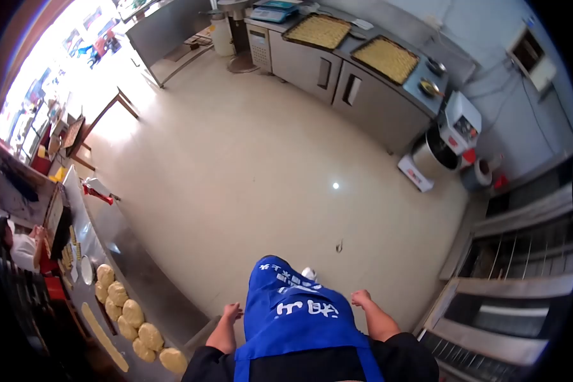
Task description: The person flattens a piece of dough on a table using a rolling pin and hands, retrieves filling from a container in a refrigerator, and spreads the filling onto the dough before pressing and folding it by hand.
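Note:
Both of my hands hang at the sides of my blue apron (299, 312), away from any object. My left hand (233, 311) is at the apron's left side, nearest to the steel worktable (159, 274); its fingers look curled, but their exact pose is too small to tell. On the other side, my right hand (361, 298) is over the floor, with its fingers bent and nothing visible in it. Several round dough pieces (132, 313) lie on the worktable, beside a long dough strip (102, 337).
A co-worker (27, 248) is behind the worktable at the left. Two filled trays (318, 30) (386, 58) rest on the back counter (375, 102). A mixer (434, 153) stands at its right end. Metal racks (496, 305) line the right side.

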